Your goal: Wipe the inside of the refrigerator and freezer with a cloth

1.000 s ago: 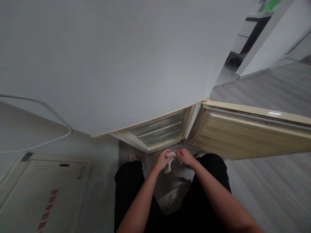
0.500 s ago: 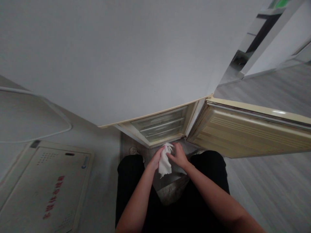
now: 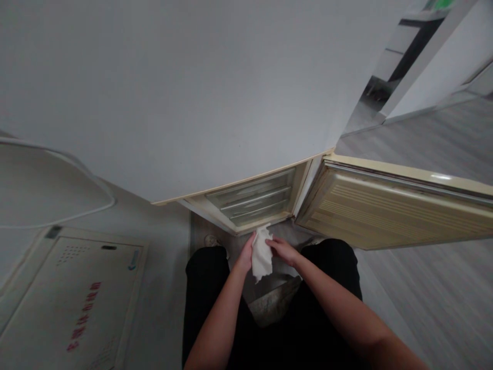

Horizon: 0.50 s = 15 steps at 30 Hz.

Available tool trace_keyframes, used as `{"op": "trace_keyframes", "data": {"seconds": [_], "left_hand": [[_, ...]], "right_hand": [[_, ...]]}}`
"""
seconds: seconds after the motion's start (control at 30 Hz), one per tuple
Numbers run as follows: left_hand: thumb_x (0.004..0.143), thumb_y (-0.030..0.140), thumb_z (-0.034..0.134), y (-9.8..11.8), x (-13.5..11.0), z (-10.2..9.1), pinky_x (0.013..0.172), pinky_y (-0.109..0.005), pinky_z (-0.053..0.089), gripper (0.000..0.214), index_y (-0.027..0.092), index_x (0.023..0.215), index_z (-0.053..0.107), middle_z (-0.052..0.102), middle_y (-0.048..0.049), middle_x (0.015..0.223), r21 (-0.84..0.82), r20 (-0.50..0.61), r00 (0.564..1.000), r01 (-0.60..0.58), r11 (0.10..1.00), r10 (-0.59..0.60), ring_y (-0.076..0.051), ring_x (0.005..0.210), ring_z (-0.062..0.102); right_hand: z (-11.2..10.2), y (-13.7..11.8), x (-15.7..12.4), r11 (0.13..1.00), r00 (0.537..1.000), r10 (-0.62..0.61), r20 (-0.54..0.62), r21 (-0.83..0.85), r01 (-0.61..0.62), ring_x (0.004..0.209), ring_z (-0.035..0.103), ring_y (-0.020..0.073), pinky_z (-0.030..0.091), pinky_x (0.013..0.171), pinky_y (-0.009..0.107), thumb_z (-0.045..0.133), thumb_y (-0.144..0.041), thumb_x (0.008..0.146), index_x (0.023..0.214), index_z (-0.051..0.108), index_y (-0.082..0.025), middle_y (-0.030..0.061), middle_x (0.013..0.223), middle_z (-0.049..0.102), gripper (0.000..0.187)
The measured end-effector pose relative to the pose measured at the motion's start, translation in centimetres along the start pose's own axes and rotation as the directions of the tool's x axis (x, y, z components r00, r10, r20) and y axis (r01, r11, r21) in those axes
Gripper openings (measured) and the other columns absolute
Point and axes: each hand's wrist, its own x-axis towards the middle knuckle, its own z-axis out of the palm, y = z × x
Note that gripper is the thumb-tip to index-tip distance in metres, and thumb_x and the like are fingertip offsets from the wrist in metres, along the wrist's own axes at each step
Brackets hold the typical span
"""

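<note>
Between my knees, a crumpled white cloth (image 3: 262, 258) with ragged edges hangs from both hands. My left hand (image 3: 246, 253) is closed on its left side. On the other side, my right hand (image 3: 284, 250) grips its right edge, thumb on the front; the other fingers are partly hidden. Just beyond the hands is the open lower compartment of a fridge (image 3: 235, 229), with several pale ribbed shelves (image 3: 256, 201) inside. Its cream door (image 3: 381, 210) is swung wide to the right, showing a ribbed inner panel and a stained seal.
Above the compartment rises a broad pale grey surface (image 3: 185, 92). A wall box with red lettering (image 3: 96, 288) is at lower left, below a looped white cable (image 3: 92, 177). Grey wood-look floor (image 3: 435, 288) stretches right towards a doorway. My black-trousered knees flank the hands.
The cloth is spread flatter and wider than before. My right hand has moved in a little from beside it and now grips its edge. The fridge door stays open.
</note>
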Motion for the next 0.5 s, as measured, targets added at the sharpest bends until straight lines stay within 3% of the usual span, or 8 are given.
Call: {"op": "trace_keyframes", "data": {"seconds": [0.1, 0.17, 0.27, 0.4, 0.5], "left_hand": [[0.075, 0.049, 0.078, -1.2, 0.4, 0.2, 0.092, -0.035, 0.053, 0.050, 0.017, 0.111, 0.065, 0.073, -0.0106, 0.106, 0.171, -0.104, 0.979, -0.153, 0.973, 0.172, -0.025, 0.101, 0.069], [0.073, 0.045, 0.081, -1.9, 0.5, 0.6, 0.095, -0.033, 0.050, 0.051, 0.020, 0.113, 0.062, 0.070, -0.0096, 0.113, 0.217, -0.154, 0.956, -0.215, 0.952, 0.251, -0.023, 0.108, 0.066], [0.075, 0.050, 0.077, -2.4, 0.5, 1.2, 0.094, -0.033, 0.049, 0.047, 0.021, 0.110, 0.064, 0.069, -0.0089, 0.115, 0.262, -0.120, 0.942, -0.276, 0.925, 0.315, -0.023, 0.110, 0.064], [0.067, 0.052, 0.079, -2.6, 0.4, 1.4, 0.084, -0.030, 0.051, 0.042, 0.019, 0.090, 0.070, 0.072, -0.0046, 0.093, 0.297, -0.035, 0.950, -0.285, 0.911, 0.309, -0.021, 0.092, 0.067], [0.067, 0.055, 0.075, -2.5, 0.3, 1.1, 0.071, -0.026, 0.050, 0.040, 0.018, 0.080, 0.069, 0.067, -0.0014, 0.076, 0.330, -0.053, 0.952, -0.269, 0.905, 0.303, -0.016, 0.074, 0.063]], "right_hand": [[0.0, -0.6, 0.1, 0.983, 0.982, -0.182, -0.055, -0.003, 0.183, 0.074, 0.059, 0.0153, 0.046, 0.071, 0.026, 0.081, -0.050, 0.064, 0.092, 0.061, -0.017, 0.0023, 0.085, 0.066, 0.047], [-0.5, -0.9, 0.5, 0.955, 0.952, -0.286, -0.106, -0.116, 0.273, 0.072, 0.055, 0.0144, 0.043, 0.069, 0.026, 0.078, -0.043, 0.063, 0.087, 0.058, -0.018, -0.0001, 0.079, 0.062, 0.040], [-1.1, -0.4, 1.0, 0.882, 0.913, -0.399, -0.082, -0.305, 0.358, 0.071, 0.051, 0.0134, 0.040, 0.068, 0.025, 0.073, -0.032, 0.061, 0.081, 0.051, -0.019, -0.0023, 0.077, 0.057, 0.032], [-1.3, 0.7, 1.2, 0.865, 0.919, -0.388, 0.065, -0.319, 0.387, 0.078, 0.055, 0.0146, 0.043, 0.074, 0.026, 0.064, -0.025, 0.066, 0.092, 0.054, -0.019, -0.0012, 0.084, 0.060, 0.029], [-1.2, 1.0, 1.3, 0.883, 0.939, -0.337, 0.065, -0.323, 0.340, 0.075, 0.055, 0.0140, 0.042, 0.072, 0.026, 0.063, -0.025, 0.066, 0.091, 0.056, -0.018, -0.0016, 0.079, 0.059, 0.027]]}}
